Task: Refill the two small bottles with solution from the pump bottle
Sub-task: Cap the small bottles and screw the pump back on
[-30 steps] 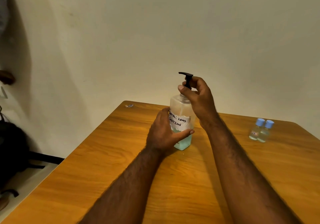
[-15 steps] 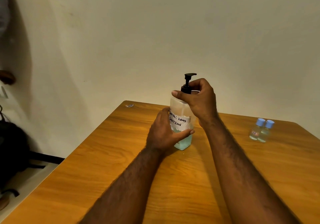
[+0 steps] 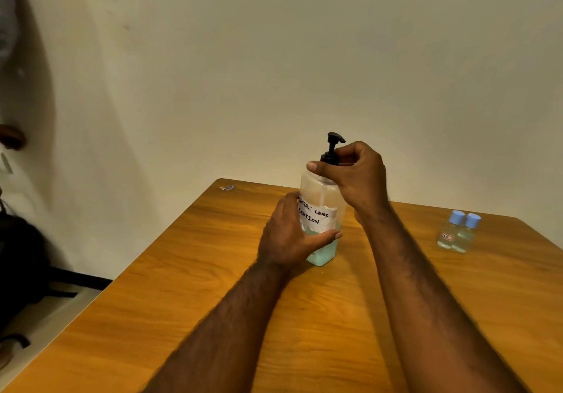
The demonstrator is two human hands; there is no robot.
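Orange-brown wooden table [image 3: 152, 316] against cream wall [image 3: 274, 57]; small crumpled scrap [image 3: 227, 187] near far corner; black bag [image 3: 18, 258] on floor, left.

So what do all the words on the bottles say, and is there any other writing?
"LENS" over "SOLUTION": handwritten in black on the white paper label of the pump bottle.
"...NTA": part of the word before "LENS" on that label; the left hand hides its first letters.
Reddish tag on the small bottle nearer the pump bottle: too small to read.
No other writing can be made out.
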